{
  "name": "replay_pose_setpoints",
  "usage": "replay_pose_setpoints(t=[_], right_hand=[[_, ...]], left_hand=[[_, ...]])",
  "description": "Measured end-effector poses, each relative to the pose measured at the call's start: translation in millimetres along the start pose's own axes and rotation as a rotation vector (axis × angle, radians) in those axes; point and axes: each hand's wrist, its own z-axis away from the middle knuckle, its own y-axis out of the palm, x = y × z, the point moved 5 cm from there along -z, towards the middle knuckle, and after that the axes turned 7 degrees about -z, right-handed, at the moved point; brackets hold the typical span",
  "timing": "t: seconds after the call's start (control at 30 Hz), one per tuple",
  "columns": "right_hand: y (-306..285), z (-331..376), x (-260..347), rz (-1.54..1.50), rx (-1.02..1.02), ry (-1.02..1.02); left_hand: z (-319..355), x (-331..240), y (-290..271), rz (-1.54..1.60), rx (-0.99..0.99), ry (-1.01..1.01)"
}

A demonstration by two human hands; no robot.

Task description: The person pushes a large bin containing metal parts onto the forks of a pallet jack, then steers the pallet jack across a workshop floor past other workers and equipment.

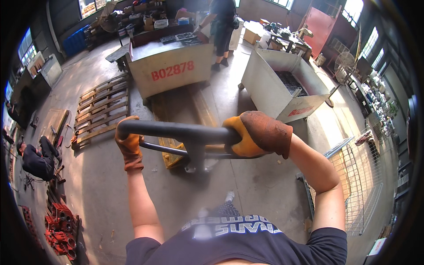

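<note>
Both my hands wear orange work gloves and grip the dark loop handle of a yellow pallet jack. My left hand holds the handle's left bend. My right hand wraps the top bar near its right end. The jack's forks run under a large grey metal bin with red markings straight ahead. My forearms come up from the lower edge.
A second grey metal bin holding dark parts stands at the right. A wooden pallet lies on the concrete floor at the left. A wire cage is at the right. A person stands behind the bin. Red parts are stacked at lower left.
</note>
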Motion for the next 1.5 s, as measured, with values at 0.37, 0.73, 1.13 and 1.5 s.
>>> replay_pose_setpoints(t=[0.37, 0.73, 1.13, 1.5], right_hand=[[40, 65, 50, 0.048, -0.027, -0.051], [91, 133, 51, 0.096, -0.001, -0.218], [20, 141, 9, 0.368, -0.725, -0.15], [488, 452, -274, -0.99, -0.856, 1.381]], left_hand=[[66, -33, -46, -0.227, -0.097, 0.199], [168, -68, -74, -0.217, -0.213, -0.008], [81, -27, -43, -0.118, -0.22, -0.068], [67, -8, -65, -0.327, -0.371, -0.124]])
